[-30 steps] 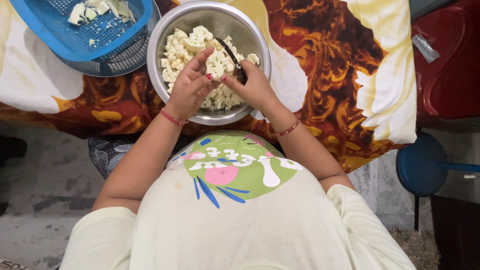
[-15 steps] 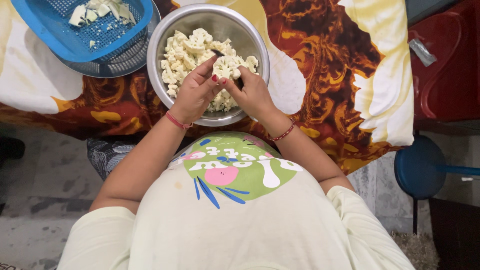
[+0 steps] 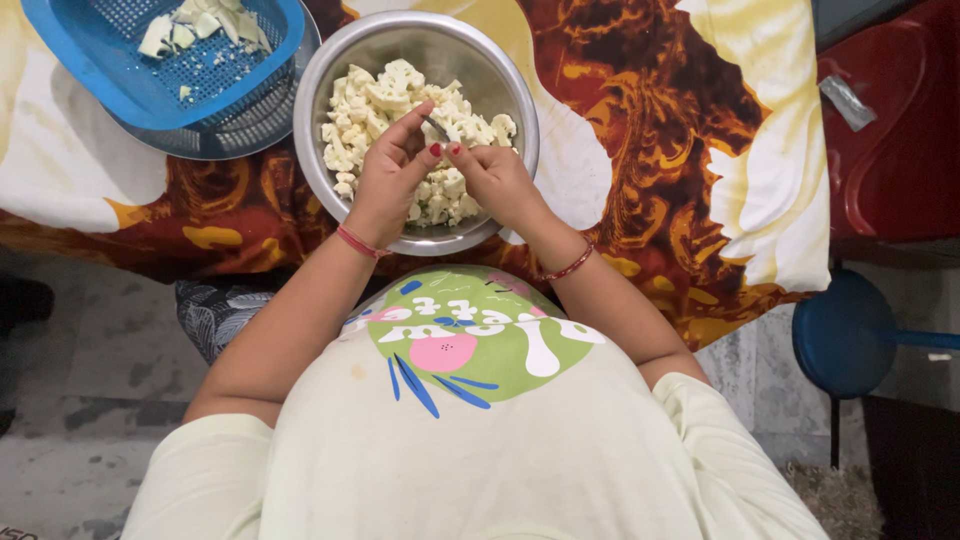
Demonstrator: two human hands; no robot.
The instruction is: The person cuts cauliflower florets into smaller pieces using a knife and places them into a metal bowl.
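While I look down through the head camera, the only view I have, both hands meet over the steel bowl (image 3: 500, 60), which sits on a patterned orange and white cloth (image 3: 650, 120) at the table's near edge. My left hand (image 3: 388, 180) has its fingers curled, thumb and forefinger pinching upward at what looks like a small piece of cauliflower, though the piece itself is too hidden between the fingertips for me to be sure. My right hand (image 3: 497, 178) is closed around a small knife (image 3: 436, 127), only a short dark stretch of blade showing above the fingers, pointing toward the left thumb. The cauliflower florets (image 3: 385, 90) fill the bowl's lower half, just beneath and touching both hands. I judge these florets light, stiff at the stalk and crumbly at the crown, so the stalk end is the safer place to pinch; squeezing the curds would likely break them. They look dry rather than slippery. At the upper left, a blue plastic strainer basket (image 3: 110, 80) holds pale trimmings (image 3: 200, 20) and rests on another round steel strainer (image 3: 250, 125), just beside the bowl. A blue stool (image 3: 845, 330) stands at the right, well apart.
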